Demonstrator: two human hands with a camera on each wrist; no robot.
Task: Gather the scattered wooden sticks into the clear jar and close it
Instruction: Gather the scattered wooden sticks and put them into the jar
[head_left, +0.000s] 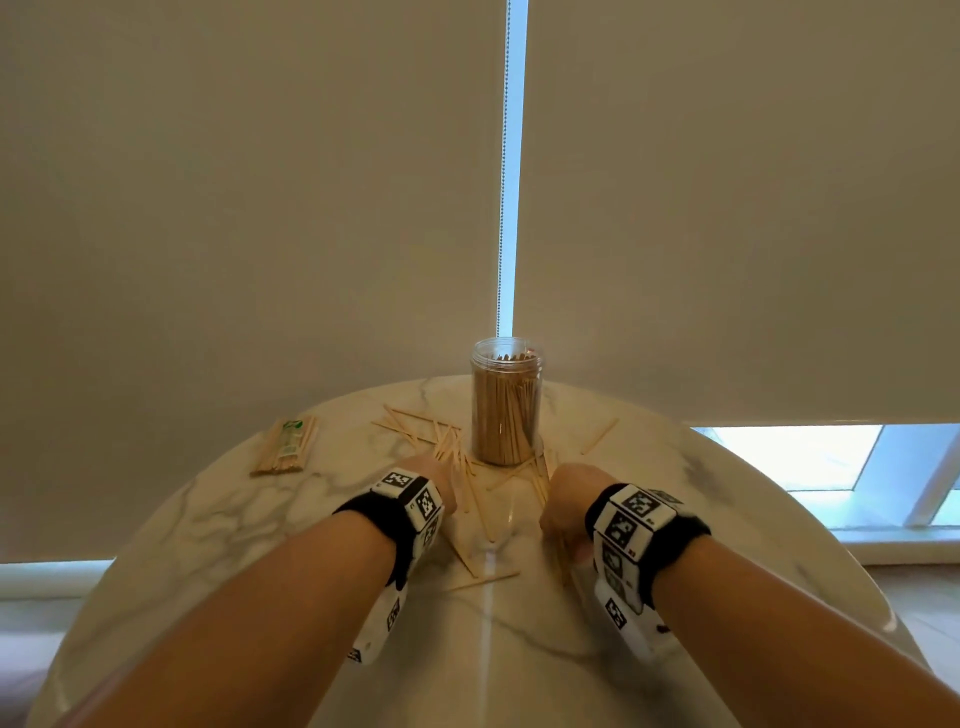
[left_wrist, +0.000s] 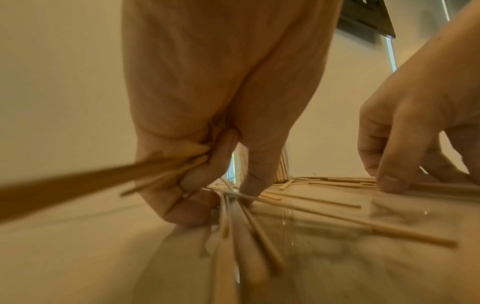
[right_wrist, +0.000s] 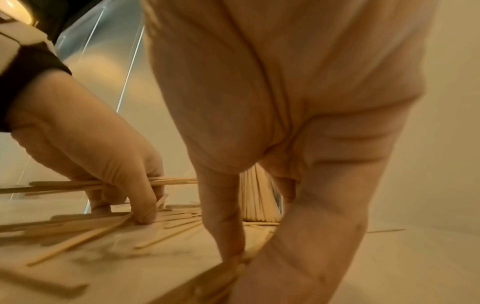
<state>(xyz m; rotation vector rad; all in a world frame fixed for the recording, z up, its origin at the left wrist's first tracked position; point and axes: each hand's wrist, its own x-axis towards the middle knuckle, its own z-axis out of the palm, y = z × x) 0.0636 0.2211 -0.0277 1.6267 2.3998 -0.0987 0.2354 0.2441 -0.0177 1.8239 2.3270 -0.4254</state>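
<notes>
A clear jar (head_left: 506, 405) stands upright at the table's far middle, packed with wooden sticks, with no lid on its mouth. Loose sticks (head_left: 447, 441) lie scattered around its base and toward me. My left hand (head_left: 423, 470) is just left of the jar. In the left wrist view its curled fingers (left_wrist: 197, 174) hold a bundle of sticks (left_wrist: 161, 166) while its fingertips touch more on the table. My right hand (head_left: 563, 512) is down on the table right of centre. Its fingertips (right_wrist: 233, 246) pinch several sticks (right_wrist: 223, 277).
The round marble table (head_left: 234, 525) holds a wrapped packet of sticks (head_left: 284, 446) at the far left. A single stick (head_left: 600, 436) lies right of the jar. Roller blinds (head_left: 260, 208) hang close behind the table's far edge.
</notes>
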